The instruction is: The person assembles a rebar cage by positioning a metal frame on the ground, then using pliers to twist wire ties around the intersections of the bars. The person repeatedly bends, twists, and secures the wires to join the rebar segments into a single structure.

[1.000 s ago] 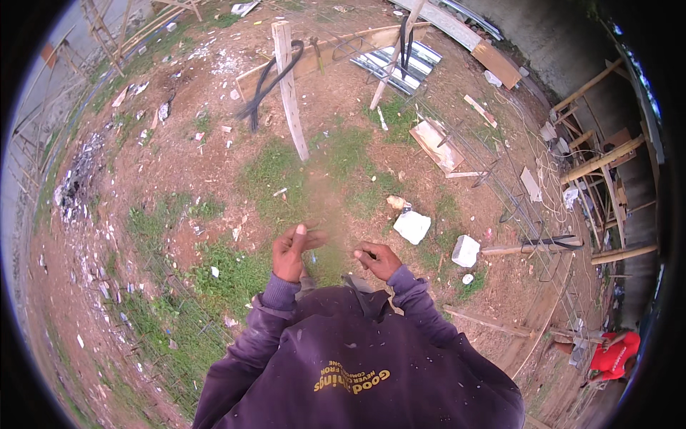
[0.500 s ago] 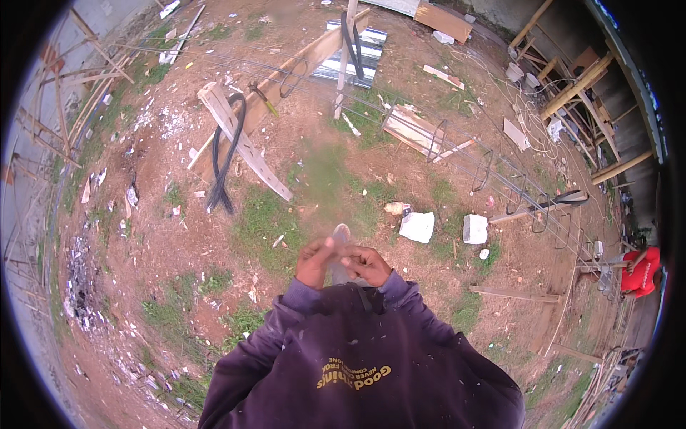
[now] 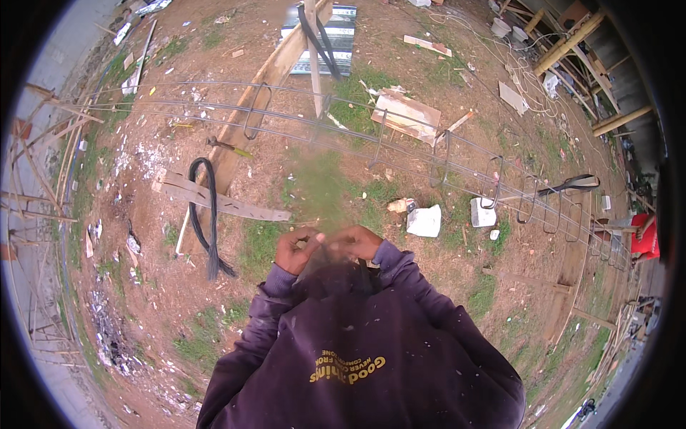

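My left hand (image 3: 296, 249) and my right hand (image 3: 355, 243) come together in front of my chest, fingertips nearly meeting. Both have curled, pinched fingers. What they hold, if anything, is too small and blurred to make out. Ahead of them runs a long frame of thin steel rods with bent stirrups (image 3: 448, 159), raised over the ground. To the left, a looped bundle of dark wire (image 3: 207, 214) drapes over a wooden board (image 3: 243, 206). A hammer (image 3: 230, 148) with a yellowish handle rests on a long plank (image 3: 246, 96).
Two white blocks (image 3: 424, 221) lie on the ground right of my hands. More dark wire hangs from an upright post (image 3: 313, 64) and near the frame's right end. A person in red (image 3: 645, 237) is at the far right. Corrugated metal sheets (image 3: 343, 43) lie farther ahead.
The view has turned, so the frame, the wire bundle and the hammer appear shifted. My hands have drawn nearer my chest, still together with fingers curled.
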Tool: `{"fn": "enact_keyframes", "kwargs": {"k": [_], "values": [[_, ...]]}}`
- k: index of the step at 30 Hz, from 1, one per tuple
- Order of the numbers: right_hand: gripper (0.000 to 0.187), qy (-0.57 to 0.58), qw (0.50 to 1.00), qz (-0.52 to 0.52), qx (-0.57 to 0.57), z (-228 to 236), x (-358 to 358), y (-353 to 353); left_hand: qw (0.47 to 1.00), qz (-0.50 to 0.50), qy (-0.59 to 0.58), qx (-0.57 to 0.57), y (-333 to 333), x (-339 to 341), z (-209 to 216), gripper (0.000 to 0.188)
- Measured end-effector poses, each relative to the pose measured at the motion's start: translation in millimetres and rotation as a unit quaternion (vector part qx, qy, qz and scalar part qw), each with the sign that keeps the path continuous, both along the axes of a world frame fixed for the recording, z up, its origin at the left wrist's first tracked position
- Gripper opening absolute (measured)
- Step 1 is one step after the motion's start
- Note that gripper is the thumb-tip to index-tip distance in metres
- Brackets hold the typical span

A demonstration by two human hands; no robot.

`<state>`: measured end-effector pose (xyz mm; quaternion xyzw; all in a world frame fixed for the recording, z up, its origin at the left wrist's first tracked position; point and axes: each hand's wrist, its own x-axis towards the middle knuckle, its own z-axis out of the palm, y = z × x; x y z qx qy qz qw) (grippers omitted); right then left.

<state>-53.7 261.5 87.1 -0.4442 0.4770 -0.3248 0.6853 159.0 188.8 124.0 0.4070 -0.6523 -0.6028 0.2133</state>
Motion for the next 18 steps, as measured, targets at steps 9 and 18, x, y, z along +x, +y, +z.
{"fn": "enact_keyframes", "kwargs": {"k": [9, 18], "values": [[0.018, 0.098, 0.855, -0.500, 0.096, -79.7, -35.0, -33.2, 0.975, -0.141, -0.069, -0.155, -137.5, -105.6, -35.0, 0.030], [0.016, 0.318, 0.712, -0.603, 0.169, -91.8, -21.0, -115.7, 0.888, -0.347, -0.154, -0.261, -227.7, -194.2, -84.7, 0.026]]}}
